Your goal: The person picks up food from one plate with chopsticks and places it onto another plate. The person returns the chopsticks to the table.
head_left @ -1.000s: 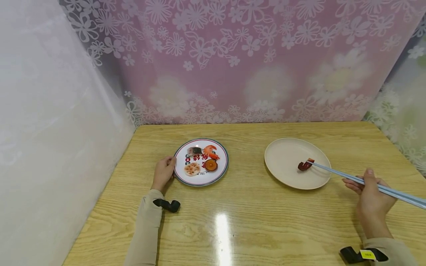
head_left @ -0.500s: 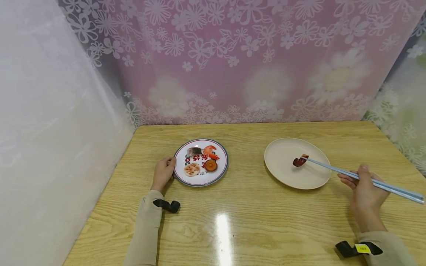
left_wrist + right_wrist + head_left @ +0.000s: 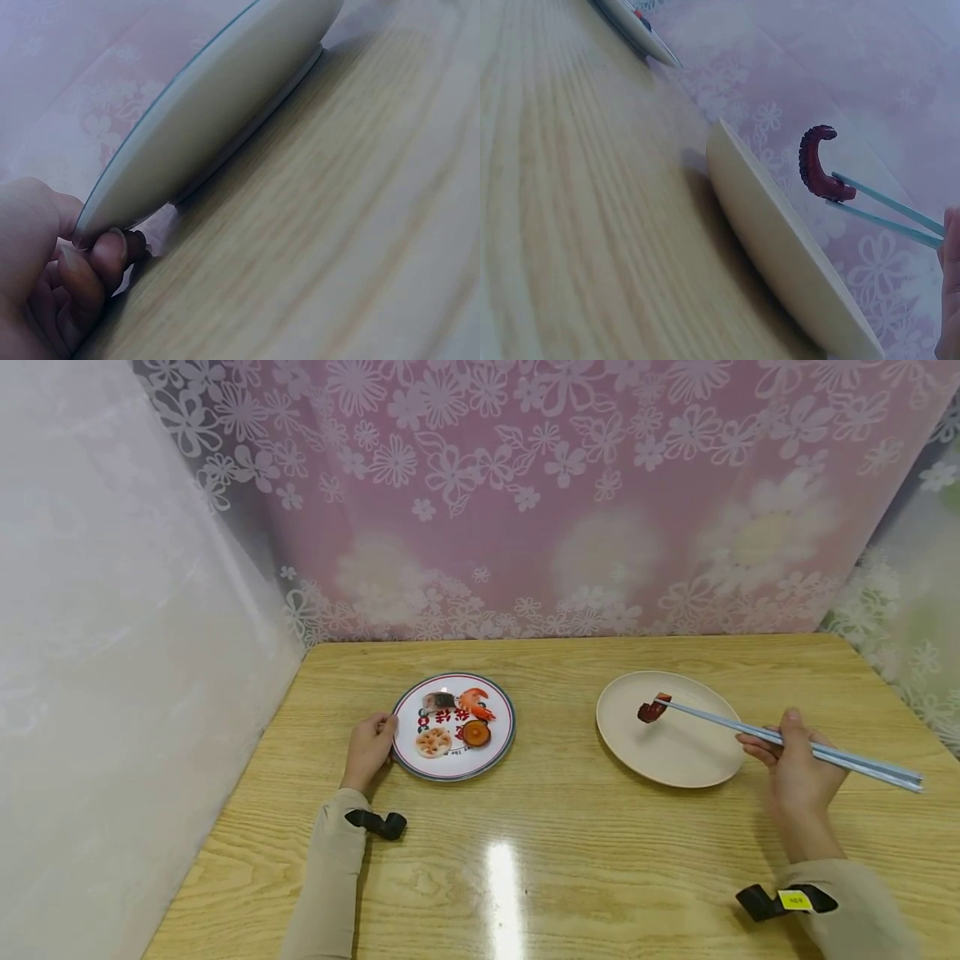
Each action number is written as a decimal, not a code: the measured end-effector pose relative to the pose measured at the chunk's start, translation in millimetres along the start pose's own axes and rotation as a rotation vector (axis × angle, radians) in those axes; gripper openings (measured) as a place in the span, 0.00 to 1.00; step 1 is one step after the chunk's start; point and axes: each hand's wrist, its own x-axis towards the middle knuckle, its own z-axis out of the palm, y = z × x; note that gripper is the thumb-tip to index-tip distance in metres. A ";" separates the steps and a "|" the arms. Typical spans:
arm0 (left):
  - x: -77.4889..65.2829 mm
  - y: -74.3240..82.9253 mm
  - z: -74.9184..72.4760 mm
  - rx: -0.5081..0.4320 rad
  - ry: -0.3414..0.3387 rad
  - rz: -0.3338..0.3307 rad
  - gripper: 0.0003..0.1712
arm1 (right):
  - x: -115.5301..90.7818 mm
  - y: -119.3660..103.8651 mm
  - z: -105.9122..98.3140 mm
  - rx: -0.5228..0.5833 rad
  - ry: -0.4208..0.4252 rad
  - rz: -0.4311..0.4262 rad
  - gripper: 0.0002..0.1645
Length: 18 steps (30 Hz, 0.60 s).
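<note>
My right hand [image 3: 802, 772] holds a pair of pale blue chopsticks [image 3: 750, 729]. Their tips pinch a dark red, curled octopus tentacle piece [image 3: 814, 166], raised above the cream oval plate [image 3: 690, 760]. On the left, my left hand [image 3: 370, 750] grips the rim of a white plate [image 3: 468, 766] with a blue and red edge, thumb on top and fingers beneath in the left wrist view. On that plate lie a lotus root slice [image 3: 433, 742], a round orange-brown slice [image 3: 476, 733], a shrimp [image 3: 476, 703] and a grey-and-dark piece [image 3: 438, 700].
Both plates rest on a wooden table [image 3: 555, 827], with bare wood between them. A pink flowered curtain [image 3: 525, 527] hangs behind the table's back edge. White sheeting [image 3: 150, 652] closes off the left side.
My right hand has moved left and slightly away from me, carrying the tentacle piece with the chopsticks from the plate's right part toward its left. The left hand and its plate stay still.
</note>
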 end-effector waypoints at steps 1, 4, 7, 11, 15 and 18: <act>-0.1 -0.5 0.2 0.002 -0.001 -0.002 0.19 | -0.9 0.3 4.0 0.010 0.002 0.014 0.16; 0.1 -1.8 1.2 0.001 -0.004 -0.009 0.19 | -3.6 1.5 14.9 0.010 0.007 0.050 0.16; 0.5 -2.3 2.0 -0.002 -0.008 -0.012 0.19 | -6.8 4.1 24.6 0.000 0.006 0.070 0.16; 0.9 -2.4 1.4 -0.003 -0.006 -0.001 0.19 | -9.3 9.6 37.6 -0.009 -0.013 0.071 0.16; 0.9 -2.1 0.5 0.000 -0.004 0.006 0.19 | -11.7 15.0 52.0 -0.019 -0.027 0.067 0.15; 1.4 -2.1 0.8 0.002 -0.001 0.000 0.19 | -14.0 19.7 60.3 -0.033 -0.044 0.061 0.16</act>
